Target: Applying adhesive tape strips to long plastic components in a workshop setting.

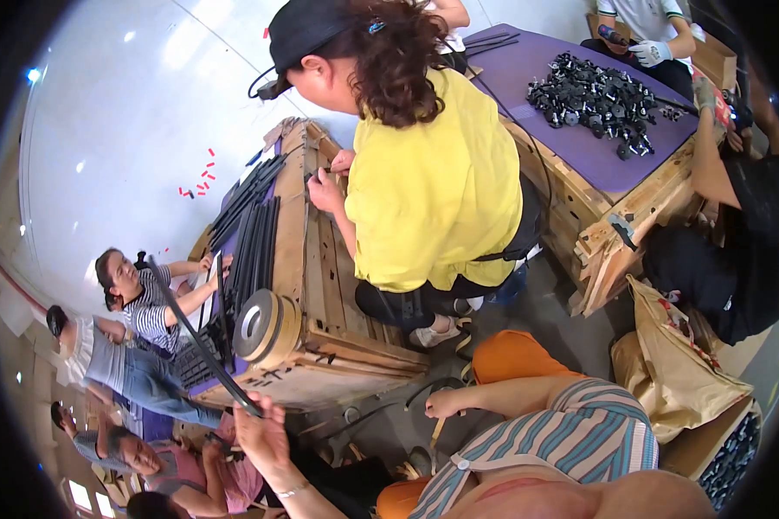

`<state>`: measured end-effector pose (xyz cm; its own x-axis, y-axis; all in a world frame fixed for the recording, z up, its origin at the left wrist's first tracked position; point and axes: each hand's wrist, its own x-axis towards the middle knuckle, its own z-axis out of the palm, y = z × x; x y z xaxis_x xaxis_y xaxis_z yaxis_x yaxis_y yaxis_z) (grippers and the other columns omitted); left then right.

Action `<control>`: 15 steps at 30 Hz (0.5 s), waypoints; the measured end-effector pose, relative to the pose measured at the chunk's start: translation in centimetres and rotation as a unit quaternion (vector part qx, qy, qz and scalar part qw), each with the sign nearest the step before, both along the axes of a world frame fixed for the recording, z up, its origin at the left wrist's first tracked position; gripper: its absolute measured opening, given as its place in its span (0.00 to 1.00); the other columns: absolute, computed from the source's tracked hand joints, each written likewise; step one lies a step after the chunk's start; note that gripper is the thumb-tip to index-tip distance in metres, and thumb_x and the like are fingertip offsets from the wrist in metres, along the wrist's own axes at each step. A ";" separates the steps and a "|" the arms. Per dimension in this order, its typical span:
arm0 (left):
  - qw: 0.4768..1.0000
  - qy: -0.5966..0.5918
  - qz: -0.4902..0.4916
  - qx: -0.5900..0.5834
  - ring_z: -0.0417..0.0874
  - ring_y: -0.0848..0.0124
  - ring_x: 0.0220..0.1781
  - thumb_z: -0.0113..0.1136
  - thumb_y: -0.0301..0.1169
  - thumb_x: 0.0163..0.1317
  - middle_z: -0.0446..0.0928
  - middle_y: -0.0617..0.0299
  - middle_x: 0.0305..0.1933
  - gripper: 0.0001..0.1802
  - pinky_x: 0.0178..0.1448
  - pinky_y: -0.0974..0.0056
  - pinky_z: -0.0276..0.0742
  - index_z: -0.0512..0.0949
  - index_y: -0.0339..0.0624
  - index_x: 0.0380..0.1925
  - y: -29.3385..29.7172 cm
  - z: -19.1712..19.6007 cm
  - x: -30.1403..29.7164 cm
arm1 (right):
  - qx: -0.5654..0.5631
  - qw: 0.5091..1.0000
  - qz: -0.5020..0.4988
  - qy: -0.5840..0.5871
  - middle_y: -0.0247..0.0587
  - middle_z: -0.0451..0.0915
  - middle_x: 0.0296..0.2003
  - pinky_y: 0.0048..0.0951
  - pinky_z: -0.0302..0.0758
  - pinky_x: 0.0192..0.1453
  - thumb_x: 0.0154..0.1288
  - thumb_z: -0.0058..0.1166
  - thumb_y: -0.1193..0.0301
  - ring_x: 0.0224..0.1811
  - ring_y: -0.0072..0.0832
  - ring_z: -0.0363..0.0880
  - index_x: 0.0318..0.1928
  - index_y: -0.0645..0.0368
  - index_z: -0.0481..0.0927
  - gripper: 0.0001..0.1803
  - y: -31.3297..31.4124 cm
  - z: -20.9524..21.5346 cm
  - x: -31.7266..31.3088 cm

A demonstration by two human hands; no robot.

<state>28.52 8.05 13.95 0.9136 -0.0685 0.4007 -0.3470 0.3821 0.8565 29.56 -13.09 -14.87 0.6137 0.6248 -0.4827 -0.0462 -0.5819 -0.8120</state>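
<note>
My left hand [264, 432] is raised low in the view and closed around the near end of a long thin black strip [201, 337]. The strip slants up and left past a wooden pallet bench [320, 285]. My right hand [446, 403] is curled into a fist above the floor beside my orange-clad knee [512, 355]. Nothing shows inside it. A thin black cord [407, 394] curves just left of it.
A person in a yellow shirt [433, 190] bends over the bench, which carries black strips [255, 225] and a tape roll [264, 324]. A purple-topped table [597, 156] holds a heap of black parts [601, 95]. A brown bag [675, 363], a box of black parts [727, 458] and several seated people surround me.
</note>
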 end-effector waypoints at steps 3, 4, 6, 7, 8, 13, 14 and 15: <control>0.989 0.106 -0.065 -0.077 0.70 0.72 0.30 0.54 0.26 0.59 0.68 0.60 0.37 0.20 0.34 0.69 0.72 0.63 0.34 0.50 -2.7 0.0 -3.4 | 0.043 0.995 -0.019 0.089 0.39 0.75 0.30 0.36 0.78 0.18 0.65 0.38 0.55 0.28 0.31 0.76 0.44 0.54 0.77 0.21 -0.8 -2.3 -0.9; 0.982 0.123 -0.082 -0.119 0.61 0.78 0.22 0.50 0.28 0.63 0.62 0.65 0.27 0.14 0.24 0.74 0.64 0.64 0.34 0.47 -1.6 -0.5 -2.8 | 0.040 0.995 -0.016 0.090 0.39 0.74 0.29 0.37 0.78 0.19 0.66 0.37 0.55 0.26 0.30 0.75 0.45 0.53 0.77 0.20 -1.2 -1.4 -1.3; 0.975 0.123 -0.095 -0.157 0.55 0.81 0.16 0.44 0.30 0.67 0.58 0.68 0.23 0.09 0.16 0.75 0.57 0.65 0.35 0.42 -0.6 -1.6 -4.4 | 0.036 0.994 -0.017 0.102 0.38 0.73 0.30 0.36 0.78 0.20 0.66 0.38 0.54 0.25 0.29 0.74 0.47 0.50 0.76 0.20 -2.1 1.2 -2.9; 0.959 0.142 -0.098 -0.226 0.52 0.81 0.13 0.43 0.32 0.68 0.57 0.69 0.22 0.09 0.13 0.77 0.52 0.66 0.37 0.40 0.2 -2.1 -5.5 | 0.071 0.995 -0.005 0.073 0.38 0.74 0.31 0.35 0.77 0.20 0.66 0.39 0.54 0.27 0.30 0.75 0.49 0.48 0.76 0.20 -2.4 2.8 -3.7; 0.951 0.142 -0.087 -0.259 0.53 0.81 0.14 0.43 0.33 0.68 0.57 0.69 0.21 0.09 0.13 0.76 0.54 0.66 0.39 0.40 1.3 -2.8 -6.8 | 0.103 0.994 0.008 0.045 0.38 0.75 0.32 0.34 0.77 0.20 0.66 0.39 0.54 0.29 0.30 0.76 0.51 0.46 0.75 0.20 -2.9 4.1 -4.5; 0.999 0.041 0.018 -0.023 0.56 0.80 0.16 0.52 0.35 0.63 0.57 0.69 0.21 0.11 0.16 0.76 0.55 0.67 0.44 0.42 0.5 -3.1 -12.0 | 0.222 0.965 0.054 -0.131 0.37 0.79 0.35 0.32 0.74 0.43 0.67 0.40 0.58 0.40 0.28 0.77 0.50 0.55 0.76 0.19 -3.5 5.7 -5.0; 0.998 0.046 -0.007 -0.040 0.55 0.80 0.16 0.55 0.34 0.61 0.56 0.71 0.20 0.11 0.17 0.76 0.54 0.67 0.45 0.41 0.7 -2.9 -12.2 | 0.245 0.956 0.074 -0.141 0.38 0.79 0.35 0.31 0.72 0.46 0.68 0.40 0.58 0.40 0.28 0.76 0.49 0.58 0.76 0.20 -3.4 7.2 -4.7; 0.996 0.071 -0.003 -0.055 0.54 0.81 0.15 0.55 0.33 0.61 0.55 0.71 0.19 0.09 0.17 0.76 0.53 0.67 0.46 0.38 0.3 -1.9 -12.7 | 0.255 0.954 0.097 -0.123 0.40 0.79 0.36 0.32 0.73 0.45 0.68 0.41 0.59 0.40 0.26 0.76 0.46 0.62 0.76 0.19 -3.4 9.5 -4.4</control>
